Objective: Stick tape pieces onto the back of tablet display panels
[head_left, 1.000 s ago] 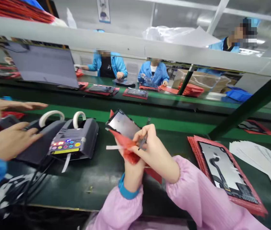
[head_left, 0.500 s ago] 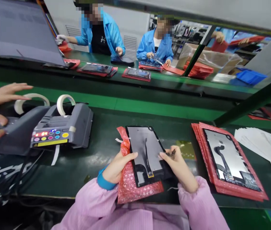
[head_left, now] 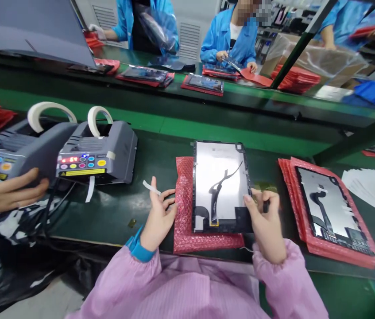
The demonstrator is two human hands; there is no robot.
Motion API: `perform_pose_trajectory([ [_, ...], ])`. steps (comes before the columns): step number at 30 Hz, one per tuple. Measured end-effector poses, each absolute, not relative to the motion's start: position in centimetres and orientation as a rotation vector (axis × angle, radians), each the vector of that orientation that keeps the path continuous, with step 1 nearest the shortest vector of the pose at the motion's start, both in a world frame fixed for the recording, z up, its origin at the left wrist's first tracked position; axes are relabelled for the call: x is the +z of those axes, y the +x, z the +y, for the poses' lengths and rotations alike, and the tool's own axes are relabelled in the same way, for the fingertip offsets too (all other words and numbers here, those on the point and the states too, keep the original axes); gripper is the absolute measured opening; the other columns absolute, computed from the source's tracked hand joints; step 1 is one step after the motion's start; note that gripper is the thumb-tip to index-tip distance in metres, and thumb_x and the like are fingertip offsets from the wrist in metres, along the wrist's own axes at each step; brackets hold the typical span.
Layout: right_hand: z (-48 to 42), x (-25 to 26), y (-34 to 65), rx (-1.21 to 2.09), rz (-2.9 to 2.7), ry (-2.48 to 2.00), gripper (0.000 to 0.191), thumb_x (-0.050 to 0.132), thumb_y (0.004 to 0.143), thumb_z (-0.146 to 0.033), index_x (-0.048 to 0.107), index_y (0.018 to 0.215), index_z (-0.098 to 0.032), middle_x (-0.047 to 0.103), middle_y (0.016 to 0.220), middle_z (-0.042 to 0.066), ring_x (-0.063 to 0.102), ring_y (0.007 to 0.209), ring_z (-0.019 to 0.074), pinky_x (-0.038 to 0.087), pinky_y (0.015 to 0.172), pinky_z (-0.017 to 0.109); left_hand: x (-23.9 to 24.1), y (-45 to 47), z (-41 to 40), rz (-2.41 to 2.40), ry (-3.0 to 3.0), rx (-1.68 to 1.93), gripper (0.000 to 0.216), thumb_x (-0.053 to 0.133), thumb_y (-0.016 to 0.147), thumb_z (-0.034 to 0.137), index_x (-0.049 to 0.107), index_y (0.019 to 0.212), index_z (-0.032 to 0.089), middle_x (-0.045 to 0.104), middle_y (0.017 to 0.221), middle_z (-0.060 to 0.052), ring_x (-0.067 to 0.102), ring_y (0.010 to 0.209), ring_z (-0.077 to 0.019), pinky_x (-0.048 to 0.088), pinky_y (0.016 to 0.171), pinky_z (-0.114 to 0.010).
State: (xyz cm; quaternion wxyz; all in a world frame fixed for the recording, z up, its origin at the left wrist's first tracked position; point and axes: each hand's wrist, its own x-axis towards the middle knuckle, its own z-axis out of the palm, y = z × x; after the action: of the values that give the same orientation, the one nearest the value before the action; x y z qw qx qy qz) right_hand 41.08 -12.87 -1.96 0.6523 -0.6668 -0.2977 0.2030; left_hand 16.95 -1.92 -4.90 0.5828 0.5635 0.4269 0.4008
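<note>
A tablet screen panel (head_left: 230, 186), its silvery back facing up and a dark flex cable on it, lies over a red bubble-wrap bag (head_left: 183, 221). My right hand (head_left: 267, 217) grips the panel's right edge, thumb on top; a small dark object I cannot make out shows among its curled fingers. To the left, my left hand (head_left: 161, 217) has its fingers spread beside the bag's left edge. A short white tape strip (head_left: 151, 187) clings to its index fingertip. A blue band (head_left: 141, 249) circles the left wrist.
Two tape dispensers (head_left: 96, 153) stand at left, with a co-worker's hand (head_left: 11, 190) before one. At right, another panel (head_left: 335, 204) lies on stacked red bags (head_left: 349, 256), near white papers (head_left: 373, 190). People in blue work across the bench, behind several bagged panels (head_left: 203, 83).
My left hand has let go of the panel's left side and opened. The panel now lies straighter and flatter over the bag. The co-worker's hands at left have moved, and my view has shifted.
</note>
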Motion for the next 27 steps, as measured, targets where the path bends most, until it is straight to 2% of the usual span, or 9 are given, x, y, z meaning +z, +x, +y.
perform_pose_trajectory([
  [4,-12.3,-3.9,39.4,0.509,-0.846,-1.716,0.050,0.077,0.082,-0.056,0.038,0.095,-0.028,0.067,0.103,0.005,0.067,0.094,0.0209,0.053,0.083,0.038,-4.4,15.4,-3.0,1.060,1.607,1.022,0.082,0.059,0.099,0.028,0.011,0.165,0.031,0.053,0.144,-0.015,0.063,0.124,-0.0222,0.056,0.106,-0.044],
  [7,-13.5,-3.0,39.8,0.359,-0.955,-1.832,0.042,0.075,0.088,-0.052,0.042,0.091,-0.027,0.071,0.105,0.008,0.069,0.093,0.0234,0.052,0.082,0.040,-3.0,13.8,-3.3,0.955,1.907,0.987,0.064,0.054,0.101,0.019,0.033,0.161,0.030,0.061,0.144,-0.011,0.058,0.136,-0.0242,0.044,0.120,-0.050],
  [9,-14.7,-1.5,40.2,0.317,-0.966,-1.704,0.033,0.066,0.097,-0.051,0.045,0.091,-0.027,0.074,0.097,0.005,0.070,0.082,0.0209,0.053,0.077,0.038,-2.3,13.3,-3.5,0.786,2.071,0.855,0.055,0.052,0.101,0.014,0.049,0.153,0.030,0.069,0.137,-0.008,0.063,0.132,-0.0241,0.044,0.121,-0.049],
  [11,-15.9,-0.2,40.1,0.511,-0.960,-1.490,0.032,0.050,0.104,-0.059,0.054,0.102,-0.027,0.073,0.081,0.001,0.064,0.059,0.0166,0.052,0.063,0.034,-2.1,13.4,-3.7,0.603,2.153,0.719,0.050,0.054,0.099,0.012,0.060,0.145,0.030,0.073,0.135,-0.006,0.066,0.130,-0.0242,0.046,0.120,-0.047],
  [12,-16.5,0.2,39.9,0.650,-0.942,-1.405,0.039,0.044,0.104,-0.064,0.058,0.110,-0.028,0.070,0.075,-0.001,0.058,0.050,0.0150,0.049,0.055,0.032,-2.1,13.7,-3.8,0.530,2.152,0.663,0.049,0.055,0.098,0.011,0.063,0.143,0.030,0.073,0.136,-0.005,0.066,0.130,-0.0245,0.046,0.121,-0.047],
  [14,-17.3,0.2,39.2,0.870,-0.876,-1.356,0.045,0.044,0.103,-0.066,0.064,0.116,-0.028,0.063,0.066,-0.003,0.050,0.044,0.0133,0.042,0.047,0.029,-2.5,14.5,-4.0,0.434,2.094,0.562,0.050,0.058,0.097,0.012,0.064,0.142,0.031,0.072,0.138,-0.004,0.065,0.134,-0.0256,0.040,0.125,-0.050],
  [17,-18.1,-1.1,38.0,1.007,-0.763,-1.409,0.026,0.057,0.103,-0.050,0.065,0.100,-0.026,0.057,0.062,-0.004,0.049,0.046,0.0119,0.039,0.045,0.025,-3.4,15.6,-4.2,0.414,1.964,0.422,0.046,0.062,0.097,0.017,0.066,0.140,0.031,0.070,0.140,-0.003,0.059,0.140,-0.0271,0.030,0.129,-0.055],
  [21,-18.2,-2.5,37.1,1.072,-0.749,-1.389,0.026,0.066,0.100,-0.039,0.055,0.082,-0.024,0.065,0.064,-0.004,0.054,0.043,0.0090,0.037,0.039,0.019,-4.4,15.8,-4.5,0.491,1.902,0.341,0.043,0.064,0.098,0.022,0.064,0.141,0.031,0.068,0.144,-0.002,0.058,0.142,-0.0261,0.024,0.130,-0.056],
  [27,-17.8,-2.6,37.2,1.075,-0.817,-1.443,0.020,0.071,0.097,-0.033,0.060,0.085,-0.023,0.072,0.067,-0.003,0.062,0.044,0.0097,0.045,0.040,0.018,-4.9,15.6,-4.7,0.532,1.883,0.351,0.048,0.069,0.097,0.022,0.062,0.144,0.030,0.063,0.150,-0.003,0.058,0.142,-0.0267,0.026,0.131,-0.053],
])
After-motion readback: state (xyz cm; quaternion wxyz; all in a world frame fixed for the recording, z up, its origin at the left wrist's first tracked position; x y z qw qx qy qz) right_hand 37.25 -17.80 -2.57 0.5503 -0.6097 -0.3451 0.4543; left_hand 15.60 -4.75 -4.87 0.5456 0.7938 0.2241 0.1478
